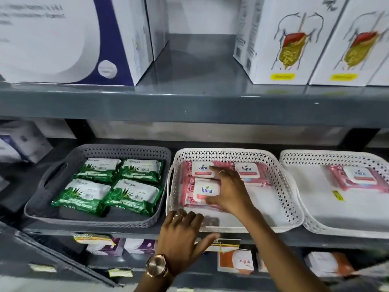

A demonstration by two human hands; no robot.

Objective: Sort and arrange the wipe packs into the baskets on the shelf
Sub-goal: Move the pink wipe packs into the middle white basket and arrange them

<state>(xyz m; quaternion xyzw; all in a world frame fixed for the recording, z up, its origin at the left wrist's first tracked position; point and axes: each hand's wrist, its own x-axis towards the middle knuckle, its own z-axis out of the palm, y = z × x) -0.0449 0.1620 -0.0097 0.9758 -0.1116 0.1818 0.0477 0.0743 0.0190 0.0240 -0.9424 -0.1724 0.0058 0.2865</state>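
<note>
Three baskets stand on the middle shelf. The grey basket on the left holds several green wipe packs. The middle white basket holds three pink packs. My right hand reaches into it, fingers spread and resting on the front-left pink pack; I cannot tell if it grips it. My left hand, with a watch on the wrist, rests on the front rim of that basket, fingers apart. The right white basket holds one pink pack.
The upper shelf carries large white boxes on both sides with a gap between them. Below the baskets, a lower shelf holds small boxes and packets. More boxes sit at the far left.
</note>
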